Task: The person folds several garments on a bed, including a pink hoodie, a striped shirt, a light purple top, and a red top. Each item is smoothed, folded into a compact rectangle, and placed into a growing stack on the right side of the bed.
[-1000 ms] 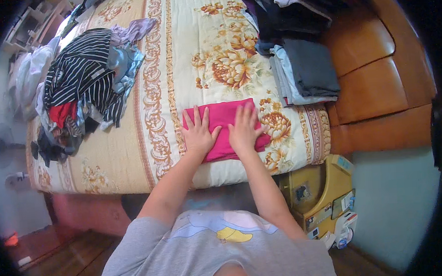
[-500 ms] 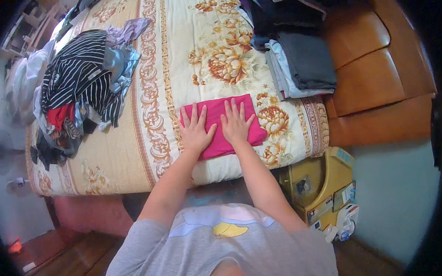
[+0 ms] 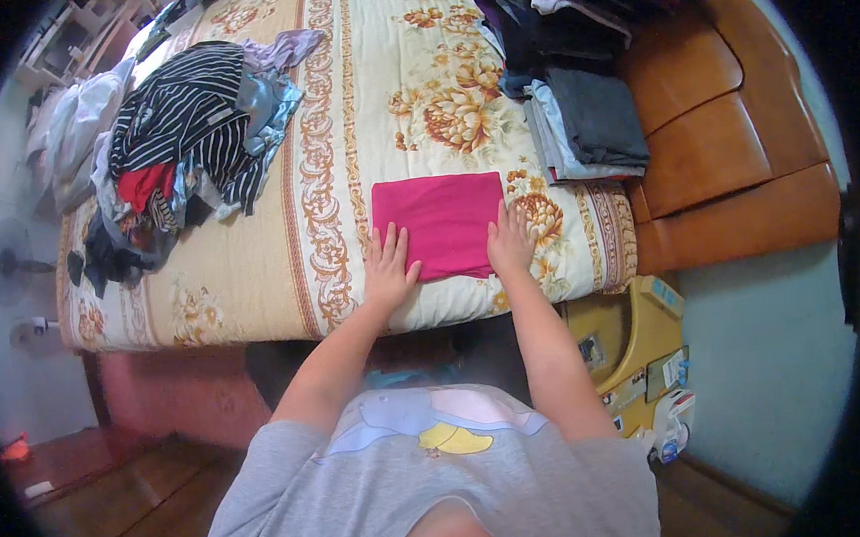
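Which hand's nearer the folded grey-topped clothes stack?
Right. Right hand is at the right edge of the folded pink cloth, below-left of the stack; left hand, at the cloth's lower-left corner, is farther.

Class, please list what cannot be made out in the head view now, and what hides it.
All in the head view:
- The pink folded cloth's underside: hidden by its upper layers.
- Its near left corner: covered by the left hand.
- Part of its right edge: under the right hand.
- Garments beneath the striped garment: hidden by it.
- The dark clothes: cut off by the upper edge.
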